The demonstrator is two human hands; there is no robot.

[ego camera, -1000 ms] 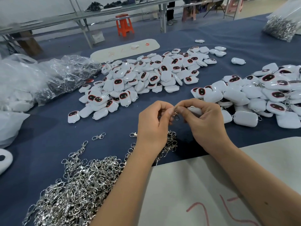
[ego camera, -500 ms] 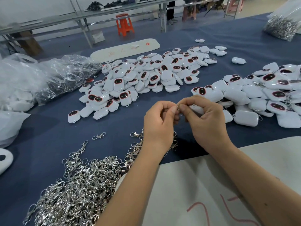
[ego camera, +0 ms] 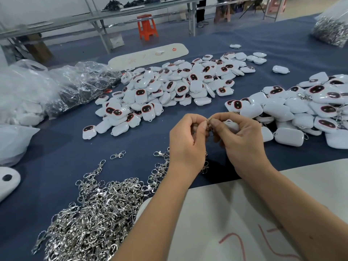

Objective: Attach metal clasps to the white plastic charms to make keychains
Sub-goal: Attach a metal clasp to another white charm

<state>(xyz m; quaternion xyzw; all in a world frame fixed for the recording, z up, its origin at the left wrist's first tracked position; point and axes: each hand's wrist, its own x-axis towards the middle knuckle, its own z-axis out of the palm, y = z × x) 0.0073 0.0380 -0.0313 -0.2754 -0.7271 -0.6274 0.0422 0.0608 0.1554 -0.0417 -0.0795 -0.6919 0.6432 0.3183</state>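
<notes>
Charm (ego camera: 230, 125), white plastic, sits in the right hand (ego camera: 243, 140) above the blue table (ego camera: 207, 29), between the near pile of loose clasps (ego camera: 98, 210) and the heaps of charms (ego camera: 169, 87) further back. From the head camera, the left hand (ego camera: 187, 142) pinches a small metal clasp (ego camera: 209, 122) between thumb and forefinger, touching the right hand's fingertips at the charm's end. To do this step well, I judge the charm should be held steady while the clasp's hook is guided squarely through its small loop. Both grips are pressed together, fingers curled, wrists raised, forearms converging from the near edge over a white board (ego camera: 235, 213).
</notes>
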